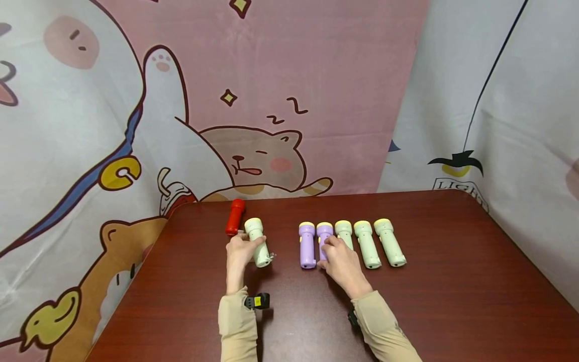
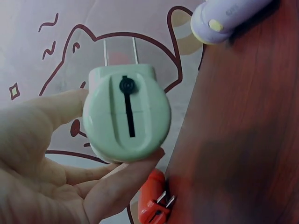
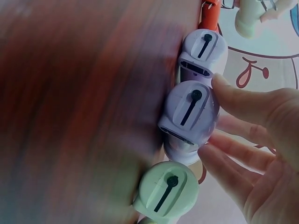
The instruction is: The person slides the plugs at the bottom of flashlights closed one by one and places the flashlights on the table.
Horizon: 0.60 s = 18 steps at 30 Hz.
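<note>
My left hand (image 1: pixel 239 255) grips a pale green flashlight (image 1: pixel 257 242) by its sides. In the left wrist view its round end faces the camera, showing a slot with a black slider (image 2: pixel 127 86) and two metal prongs (image 2: pixel 135 51) sticking out. Thumb and fingers of my right hand (image 1: pixel 344 265) pinch a purple flashlight (image 3: pixel 189 109), the second in a row on the table. Another purple flashlight (image 1: pixel 307 246) lies to its left. On its right is a pale green flashlight (image 1: pixel 344 230), partly covered by the right hand in the head view.
Two more pale green flashlights (image 1: pixel 367 245) continue the row rightward. A red flashlight (image 1: pixel 234 218) lies near the far edge of the brown table (image 1: pixel 452 281), beyond my left hand; its prongs are out. Behind the table hangs a cartoon-printed cloth (image 1: pixel 344 90).
</note>
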Each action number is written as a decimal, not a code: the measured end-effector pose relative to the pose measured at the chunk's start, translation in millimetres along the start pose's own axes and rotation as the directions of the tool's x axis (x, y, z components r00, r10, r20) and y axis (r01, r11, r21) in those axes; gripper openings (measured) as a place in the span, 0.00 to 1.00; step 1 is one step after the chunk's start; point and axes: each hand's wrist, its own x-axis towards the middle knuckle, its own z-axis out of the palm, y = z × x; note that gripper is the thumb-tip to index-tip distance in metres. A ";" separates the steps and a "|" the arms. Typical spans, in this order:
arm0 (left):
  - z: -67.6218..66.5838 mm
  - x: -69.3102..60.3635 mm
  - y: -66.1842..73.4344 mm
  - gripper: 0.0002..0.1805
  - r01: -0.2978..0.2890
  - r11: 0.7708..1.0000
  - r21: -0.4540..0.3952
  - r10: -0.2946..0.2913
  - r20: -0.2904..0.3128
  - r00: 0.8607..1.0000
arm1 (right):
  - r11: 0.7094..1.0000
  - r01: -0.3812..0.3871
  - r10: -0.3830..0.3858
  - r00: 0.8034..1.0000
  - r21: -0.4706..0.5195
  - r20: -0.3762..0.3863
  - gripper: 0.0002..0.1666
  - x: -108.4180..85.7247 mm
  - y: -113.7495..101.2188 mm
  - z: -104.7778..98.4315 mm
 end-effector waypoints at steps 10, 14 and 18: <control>8.0 -1.2 9.0 0.28 -0.027 0.999 -0.042 0.027 0.006 1.000 | 1.000 0.002 -0.002 1.000 0.008 -0.001 0.18 -0.7 0.9 -2.1; 11.8 -2.8 12.5 0.28 -0.038 0.998 -0.056 0.038 0.009 0.999 | 1.000 0.009 -0.009 1.000 0.013 -0.022 0.18 0.0 0.3 -3.6; 16.2 -5.1 16.9 0.29 -0.042 0.996 -0.072 0.043 0.011 0.999 | 1.000 0.025 -0.024 0.999 0.018 -0.048 0.19 0.6 -0.9 -4.5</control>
